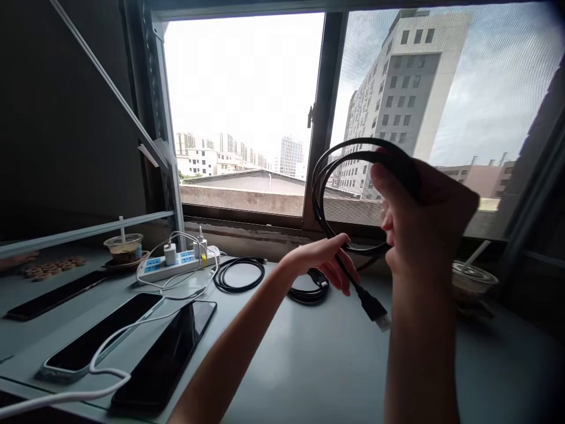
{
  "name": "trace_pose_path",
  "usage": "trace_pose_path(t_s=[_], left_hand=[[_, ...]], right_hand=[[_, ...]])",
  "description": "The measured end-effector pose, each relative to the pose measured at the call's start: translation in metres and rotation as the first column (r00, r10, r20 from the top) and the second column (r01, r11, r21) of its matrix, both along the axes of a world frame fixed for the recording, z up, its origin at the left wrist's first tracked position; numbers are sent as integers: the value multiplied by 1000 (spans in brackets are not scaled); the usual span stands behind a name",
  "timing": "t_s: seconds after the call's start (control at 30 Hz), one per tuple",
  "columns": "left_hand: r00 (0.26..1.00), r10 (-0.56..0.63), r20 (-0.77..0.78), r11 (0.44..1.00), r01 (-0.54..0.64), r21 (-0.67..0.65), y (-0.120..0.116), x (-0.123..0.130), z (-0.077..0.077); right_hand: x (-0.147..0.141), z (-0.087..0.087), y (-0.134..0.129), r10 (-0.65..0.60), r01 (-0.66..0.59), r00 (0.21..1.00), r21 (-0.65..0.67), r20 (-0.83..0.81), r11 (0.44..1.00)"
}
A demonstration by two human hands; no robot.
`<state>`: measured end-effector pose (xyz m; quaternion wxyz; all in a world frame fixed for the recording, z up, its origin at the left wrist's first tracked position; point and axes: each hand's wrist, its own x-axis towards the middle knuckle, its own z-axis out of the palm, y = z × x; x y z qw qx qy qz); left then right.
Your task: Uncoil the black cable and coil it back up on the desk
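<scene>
A black cable (318, 194) hangs in loops in front of the window, above the table. My right hand (410, 206) is closed round the top of the loops at the right. Lower down, my left hand (324, 259) holds the cable near its end, the strand passing between thumb and fingers. The black plug (373, 307) with a pale metal tip dangles just below and right of my left hand. Behind my left hand, a second coiled black cable (309, 295) lies on the table, and another black coil (239, 288) rests further left.
Three dark-screened phones (165, 353) lie at the left with a white cable (106, 371) across them. A power strip (176, 263) with chargers stands behind. Lidded cups stand at the back left (124, 248) and right (473, 280). A metal frame (172, 147) borders the window.
</scene>
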<state>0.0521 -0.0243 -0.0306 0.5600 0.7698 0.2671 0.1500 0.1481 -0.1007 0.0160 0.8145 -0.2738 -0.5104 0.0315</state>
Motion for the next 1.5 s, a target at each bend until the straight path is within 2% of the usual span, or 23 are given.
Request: trace_pose_path(t_s=[0.07,0.17,0.23,0.33,0.53,0.7,0.77,0.83,0.9,0.93,1.0,1.07,1.17,1.23,1.3,1.4,1.5], left_hand=[[997,-73,-6,997,73,5,1,-8,5],[996,-93,-16,994,92,-66,-1,-16,11],[998,-53,31,995,56,-88,-2,-18,13],[974,68,216,996,-55,-64,-1,-16,12],[815,148,561,988,-151,-42,5,-6,8],[632,238,737,961,-261,-87,9,-1,8],[576,278,769,934,-348,-78,12,-5,11],[543,290,788,911,-409,-54,13,-12,16],[572,287,768,889,-458,10,13,-23,22],[594,282,753,864,-498,70,12,-28,25],[564,290,773,780,-608,151,9,-38,31],[574,294,764,729,-651,209,5,-45,35],[599,289,747,620,-711,331,-2,-53,39],[594,306,744,548,-749,373,-5,-57,41],[575,333,747,513,-775,368,-7,-61,42],[530,349,773,500,-803,325,-8,-66,44],[478,358,802,499,-824,268,-7,-68,46]], right_hand=[[1,0,1,52,-52,999,27,-9,998],[3,1,2,167,-162,983,69,-71,984],[5,2,3,244,-237,964,76,-109,969],[8,3,9,291,-283,938,65,-189,957],[25,-4,38,198,-231,954,-131,-225,964],[30,-11,58,313,-375,906,-200,-285,905],[30,-13,61,258,-323,928,-238,-267,916],[30,-13,61,146,-196,970,-269,-194,943],[31,-14,60,48,-67,996,-267,-76,961],[31,-14,60,12,-12,1000,-259,-4,966],[31,-15,60,-61,96,987,-243,146,965],[28,-16,63,-176,231,949,-199,260,952],[22,-17,67,-320,375,893,-129,316,918],[18,-17,69,-289,351,898,-144,332,925],[15,-17,69,-143,238,916,-220,374,946],[14,-17,64,49,111,906,-348,421,931],[15,-16,53,120,60,900,-391,419,918]])
